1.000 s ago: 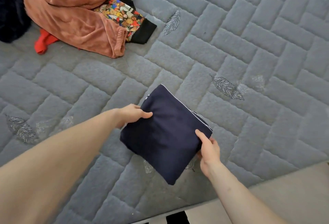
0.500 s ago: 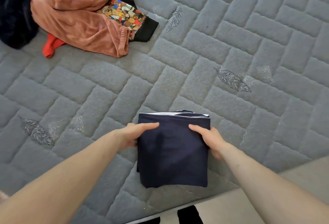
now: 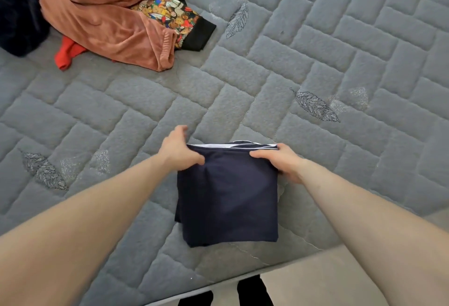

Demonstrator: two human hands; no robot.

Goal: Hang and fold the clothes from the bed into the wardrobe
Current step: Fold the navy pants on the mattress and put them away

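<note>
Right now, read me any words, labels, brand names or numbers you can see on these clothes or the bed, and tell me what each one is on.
No readable text anywhere.
Folded navy garment: white edging only, no label showing.
Patterned garment: colourful figures, no letters that can be made out.
Pink garment: plain.
Mattress: stitched leaf motifs, no words.

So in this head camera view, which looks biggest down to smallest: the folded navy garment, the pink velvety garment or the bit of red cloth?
1. Pink velvety garment, though it lies farther from the camera.
2. Folded navy garment; nearness inflates it, and it is folded.
3. Red cloth, mostly hidden under the pink one, so its real size is unclear.
</note>
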